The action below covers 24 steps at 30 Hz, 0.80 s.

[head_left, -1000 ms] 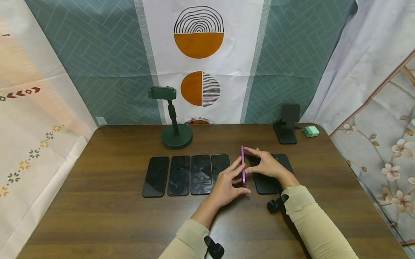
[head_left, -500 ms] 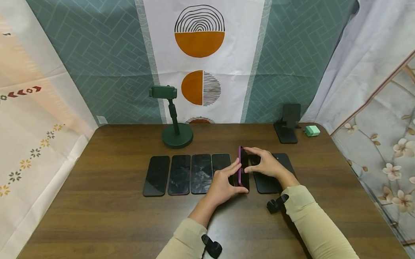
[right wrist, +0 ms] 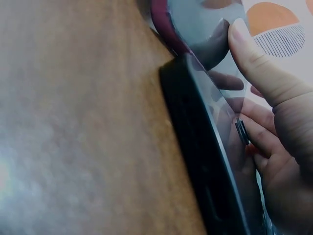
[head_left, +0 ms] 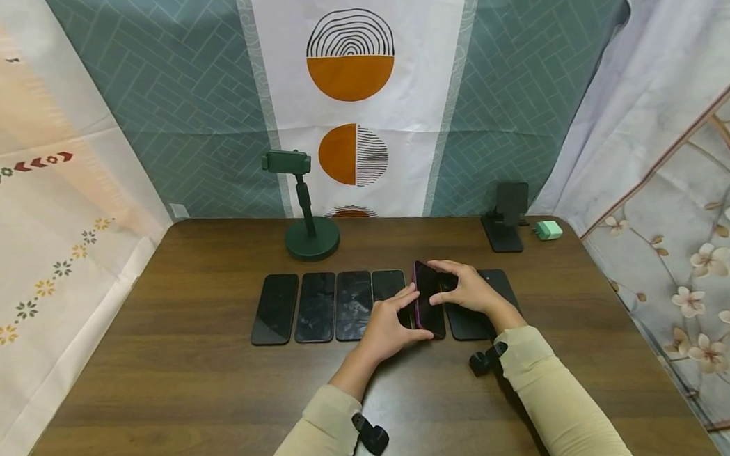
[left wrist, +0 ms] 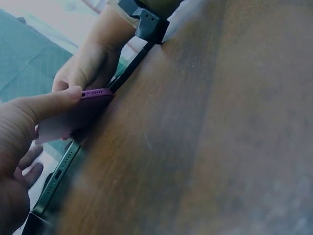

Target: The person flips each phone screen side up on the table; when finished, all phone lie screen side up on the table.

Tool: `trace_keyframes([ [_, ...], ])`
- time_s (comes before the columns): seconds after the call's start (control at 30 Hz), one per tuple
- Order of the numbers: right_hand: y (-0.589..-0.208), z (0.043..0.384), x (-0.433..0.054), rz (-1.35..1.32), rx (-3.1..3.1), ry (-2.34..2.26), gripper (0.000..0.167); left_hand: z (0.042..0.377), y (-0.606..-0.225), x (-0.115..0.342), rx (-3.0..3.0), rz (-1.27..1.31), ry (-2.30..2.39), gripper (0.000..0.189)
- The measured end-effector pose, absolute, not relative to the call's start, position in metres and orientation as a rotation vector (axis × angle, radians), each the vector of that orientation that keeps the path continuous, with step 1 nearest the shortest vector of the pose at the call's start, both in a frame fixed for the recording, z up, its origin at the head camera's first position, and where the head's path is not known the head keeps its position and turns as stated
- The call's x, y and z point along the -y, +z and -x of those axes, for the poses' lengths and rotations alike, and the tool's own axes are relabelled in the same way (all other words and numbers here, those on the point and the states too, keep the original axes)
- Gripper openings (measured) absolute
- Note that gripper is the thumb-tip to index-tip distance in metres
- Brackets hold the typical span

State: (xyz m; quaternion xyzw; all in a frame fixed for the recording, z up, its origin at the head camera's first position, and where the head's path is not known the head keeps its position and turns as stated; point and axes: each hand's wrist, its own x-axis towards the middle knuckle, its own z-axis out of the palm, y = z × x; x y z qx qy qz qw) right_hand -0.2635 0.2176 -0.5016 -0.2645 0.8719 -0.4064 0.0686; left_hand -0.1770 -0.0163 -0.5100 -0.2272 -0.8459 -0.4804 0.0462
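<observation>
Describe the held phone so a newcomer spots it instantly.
On the wooden table, find the row of phones. Toward its right end, between the left hand and right hand, is the purple-edged phone, tilted up while its neighbours lie flat.

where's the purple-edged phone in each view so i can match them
Head: purple-edged phone, just right of centre, below mid-height.
Left wrist: purple-edged phone, left side, about mid-height.
Right wrist: purple-edged phone, top, right of centre, cut off.
Shared landmark: right hand, in all three.
</observation>
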Motion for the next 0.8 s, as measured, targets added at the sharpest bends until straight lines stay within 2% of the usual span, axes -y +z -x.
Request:
trace_keyframes([
  [0.37, -0.5013, 0.2626, -0.2149, 0.777, -2.637, -1.163, 0.082, 0.1749, -0.5092, 0.0145, 2.731, 0.587, -1.34, 0.085],
  [0.8, -0.502, 0.2628, -0.2159, 0.81, -2.661, -1.123, 0.083, 0.1747, -0.5062, 0.0122, 2.827, 0.619, -1.084, 0.089],
])
